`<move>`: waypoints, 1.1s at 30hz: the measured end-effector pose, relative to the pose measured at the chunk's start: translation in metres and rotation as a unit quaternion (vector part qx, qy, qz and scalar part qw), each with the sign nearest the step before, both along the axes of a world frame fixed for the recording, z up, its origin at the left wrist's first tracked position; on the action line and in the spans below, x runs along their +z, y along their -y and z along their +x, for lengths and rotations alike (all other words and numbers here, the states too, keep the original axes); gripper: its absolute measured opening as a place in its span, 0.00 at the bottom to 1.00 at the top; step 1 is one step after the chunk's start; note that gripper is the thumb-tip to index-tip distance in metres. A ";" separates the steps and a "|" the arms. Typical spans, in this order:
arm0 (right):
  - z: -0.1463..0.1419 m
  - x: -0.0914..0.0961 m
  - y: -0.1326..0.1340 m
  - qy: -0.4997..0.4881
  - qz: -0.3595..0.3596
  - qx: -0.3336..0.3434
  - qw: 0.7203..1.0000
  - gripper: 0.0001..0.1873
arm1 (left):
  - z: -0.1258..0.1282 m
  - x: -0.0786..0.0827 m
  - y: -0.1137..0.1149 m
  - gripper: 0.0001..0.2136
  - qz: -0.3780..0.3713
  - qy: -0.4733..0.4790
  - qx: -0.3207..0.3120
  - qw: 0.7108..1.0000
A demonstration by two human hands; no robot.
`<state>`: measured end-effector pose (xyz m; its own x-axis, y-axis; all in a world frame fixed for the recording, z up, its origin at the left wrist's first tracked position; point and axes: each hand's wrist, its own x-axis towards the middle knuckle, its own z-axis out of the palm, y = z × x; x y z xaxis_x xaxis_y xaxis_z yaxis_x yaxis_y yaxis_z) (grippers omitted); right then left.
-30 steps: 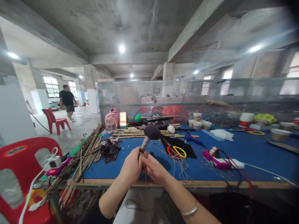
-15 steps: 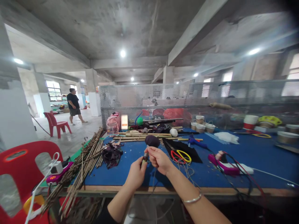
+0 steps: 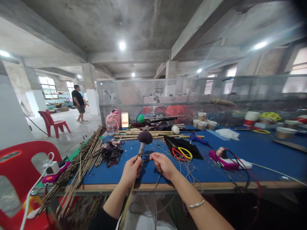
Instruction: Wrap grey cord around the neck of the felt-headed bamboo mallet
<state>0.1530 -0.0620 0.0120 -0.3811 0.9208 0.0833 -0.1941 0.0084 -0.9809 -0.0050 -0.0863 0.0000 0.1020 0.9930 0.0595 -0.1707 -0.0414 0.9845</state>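
Two hands: left hand curled around the dark-headed stick just below its grey neck; right hand pinching the cord between thumb and fingertip, other fingers folded.
Cord tension: judged best kept taut, pulled square to the neck.
Stick grip: firm and low, fingers clear of the cord; slipping would probably slacken it.
Stick position: over the blue table, near its front edge, leaning slightly.
Head: rounded, dark purple, bulging wider than the neck.
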 end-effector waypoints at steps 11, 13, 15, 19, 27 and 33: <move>-0.022 0.014 0.015 -0.022 -0.031 0.022 0.999 0.28 | 0.007 0.004 0.015 0.18 0.207 -0.344 0.154 0.903; -0.027 0.013 0.020 -0.021 -0.076 0.063 0.995 0.27 | 0.006 0.008 0.018 0.19 0.199 -0.387 0.175 0.883; -0.027 0.012 0.024 0.018 -0.083 0.080 0.993 0.22 | 0.004 0.012 0.020 0.21 0.196 -0.430 0.194 0.860; -0.019 0.021 0.027 0.059 -0.078 0.106 0.989 0.17 | -0.002 0.015 0.024 0.22 0.189 -0.490 0.221 0.822; -0.030 0.046 0.008 -0.004 -0.066 0.075 0.995 0.14 | 0.018 -0.004 0.033 0.20 0.191 -0.487 0.165 0.836; -0.026 0.043 0.017 0.009 0.036 0.057 0.998 0.15 | 0.013 0.003 0.027 0.17 0.211 -0.349 0.140 0.902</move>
<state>0.1271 -0.0793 0.0546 -0.4858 0.8628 0.1401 -0.1798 0.0582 -0.9820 0.0079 -0.1137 0.0030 0.0098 0.8899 0.4560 0.5594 -0.3829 0.7352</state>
